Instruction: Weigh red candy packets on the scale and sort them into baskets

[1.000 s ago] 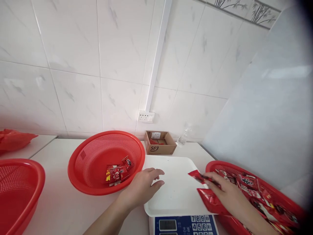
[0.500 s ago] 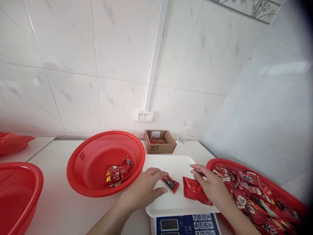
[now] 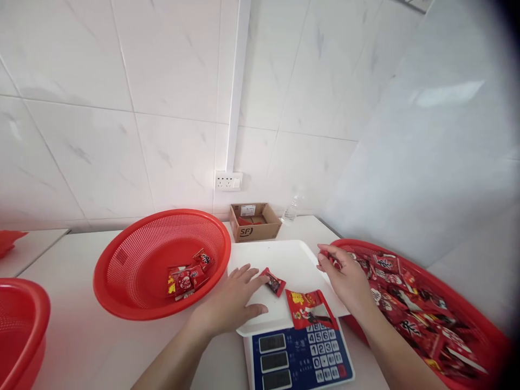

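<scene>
My left hand (image 3: 234, 298) is over the left side of a white scale tray (image 3: 280, 250), fingers spread and holding nothing. Its fingertips come close to a small dark-red snack packet (image 3: 274, 283) lying on the tray; whether they touch it I cannot tell. At the tray's right edge, my right hand (image 3: 345, 276) is closed on a small red snack packet (image 3: 333, 261), mostly hidden by the fingers. A larger red and yellow packet (image 3: 311, 309) lies across the tray's front rim, over the top of the scale keypad (image 3: 325, 346).
Right of the tray stands a red basket (image 3: 410, 260) full of packets. A red perforated basket (image 3: 138, 238) with several packets is on the left, and another red basket (image 3: 24, 309) beyond it. A cardboard box (image 3: 255, 234) and a clear bottle (image 3: 290, 211) stand behind.
The larger packet now lies face up on the tray's front rim, apart from my right hand. That hand now has a small red packet in its fingers. The camera view has shifted.
</scene>
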`<state>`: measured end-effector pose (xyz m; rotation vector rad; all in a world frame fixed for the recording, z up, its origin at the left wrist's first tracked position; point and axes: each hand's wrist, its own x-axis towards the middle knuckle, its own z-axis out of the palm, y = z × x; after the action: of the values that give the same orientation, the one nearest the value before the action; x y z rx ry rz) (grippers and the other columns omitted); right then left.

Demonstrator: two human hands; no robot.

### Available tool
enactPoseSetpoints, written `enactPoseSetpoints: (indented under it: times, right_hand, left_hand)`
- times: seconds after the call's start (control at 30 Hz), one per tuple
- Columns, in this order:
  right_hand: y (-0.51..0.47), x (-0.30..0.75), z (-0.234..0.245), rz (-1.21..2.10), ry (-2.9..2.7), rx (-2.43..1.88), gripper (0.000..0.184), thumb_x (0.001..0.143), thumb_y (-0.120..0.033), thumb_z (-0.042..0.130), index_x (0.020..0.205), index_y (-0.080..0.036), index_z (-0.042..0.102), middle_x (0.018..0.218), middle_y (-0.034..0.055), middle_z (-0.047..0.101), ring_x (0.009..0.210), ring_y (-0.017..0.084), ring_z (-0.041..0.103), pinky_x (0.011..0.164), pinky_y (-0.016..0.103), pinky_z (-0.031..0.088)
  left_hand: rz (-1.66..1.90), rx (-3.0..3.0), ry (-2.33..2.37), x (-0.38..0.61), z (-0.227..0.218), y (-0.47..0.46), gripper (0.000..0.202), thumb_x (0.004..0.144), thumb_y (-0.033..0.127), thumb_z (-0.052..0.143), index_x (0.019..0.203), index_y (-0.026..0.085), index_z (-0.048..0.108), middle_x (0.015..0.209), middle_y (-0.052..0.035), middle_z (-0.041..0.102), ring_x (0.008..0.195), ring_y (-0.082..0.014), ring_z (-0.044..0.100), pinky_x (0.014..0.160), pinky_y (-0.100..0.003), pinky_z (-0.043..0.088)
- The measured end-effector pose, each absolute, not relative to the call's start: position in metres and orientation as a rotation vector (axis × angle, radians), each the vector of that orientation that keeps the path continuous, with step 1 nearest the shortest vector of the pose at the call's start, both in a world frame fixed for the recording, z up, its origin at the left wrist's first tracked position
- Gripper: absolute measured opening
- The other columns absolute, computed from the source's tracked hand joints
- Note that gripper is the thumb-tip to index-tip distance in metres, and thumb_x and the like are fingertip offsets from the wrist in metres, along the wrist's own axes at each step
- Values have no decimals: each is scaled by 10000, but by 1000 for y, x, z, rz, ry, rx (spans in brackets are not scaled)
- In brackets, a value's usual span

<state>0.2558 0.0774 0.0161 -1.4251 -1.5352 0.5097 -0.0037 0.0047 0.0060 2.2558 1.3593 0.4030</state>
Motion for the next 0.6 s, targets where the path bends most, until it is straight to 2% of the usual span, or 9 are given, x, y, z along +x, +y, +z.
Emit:
enactPoseSetpoints:
  times: [0.13,0.27,0.37,0.47,0.6]
  right_hand:
    - [66,243,16,726,-1553,-1368,445,730,-534,566,1010,-194,630,1012,66,640,756,184,650,694,353,573]
    - [60,234,11,825,-1779,-1321,464,777,-483,535,1163,-231,582,1217,76,592,1076,229,584,817,360,550]
    - [51,239,11,632,-2025,-1446,479,793,-423,518,1241,-257,555,1352,68,510,1253,248,454,949,403,474]
    - [37,251,14,515,-2241,-1573,507,765,-408,563,1258,-285,560,1382,56,483,1287,271,413,1043,455,370]
    - [27,260,11,684,-2341,-1576,467,789,-345,534,1253,-306,566,1367,36,498,1238,247,472,1024,415,395]
  left_hand:
    - [404,2267,1389,-5,4,6,580,882,417,513,1420,295,334,1509,-58,315,1408,-282,180,1114,-498,220]
    - [380,2279,1386,-4,5,4,598,883,419,511,1432,302,304,1515,-61,302,1411,-279,173,1109,-496,229]
    - [383,2287,1383,-5,5,4,595,888,419,503,1434,309,296,1509,-52,317,1410,-273,179,1111,-497,221]
    - [402,2282,1386,-6,6,4,562,893,429,488,1418,307,328,1504,-41,327,1412,-263,175,1117,-485,215]
    - [405,2280,1388,-7,3,6,562,894,451,477,1417,309,329,1505,-40,325,1412,-268,171,1117,-480,215]
